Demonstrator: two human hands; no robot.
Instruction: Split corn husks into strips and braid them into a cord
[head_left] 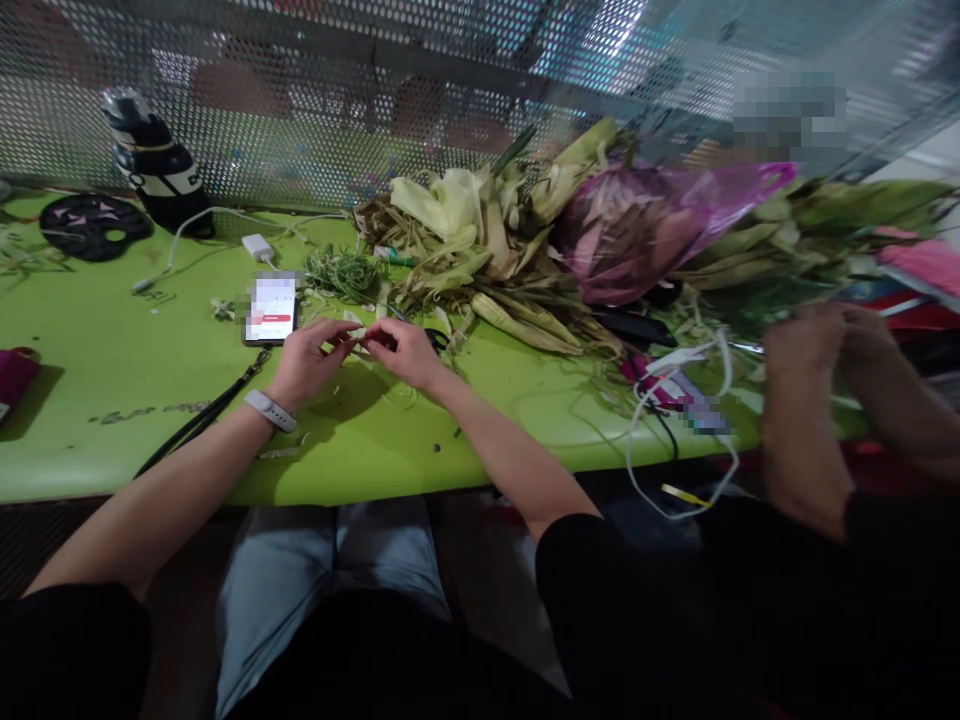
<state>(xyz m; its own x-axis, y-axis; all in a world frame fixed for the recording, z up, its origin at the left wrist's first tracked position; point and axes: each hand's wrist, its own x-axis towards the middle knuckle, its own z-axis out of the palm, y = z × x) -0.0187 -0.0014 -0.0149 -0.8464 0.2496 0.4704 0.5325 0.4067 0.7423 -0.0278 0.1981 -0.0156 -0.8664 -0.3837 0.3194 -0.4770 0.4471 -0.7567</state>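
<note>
Over the table [67, 460], your left hand [315, 350] and your right hand [397, 347] were close together, and the phone [270, 308] lay just left of them, with the charger [259, 248] behind it and the strap [225, 391] before it. At the back on the left, the bottle [163, 170] stood before the panel [300, 110], while the husks [499, 235] were heaped behind your right hand and toward the right, with the plastic bag [630, 240] among them. The co-worker's hands [806, 345] were farther right.
</note>
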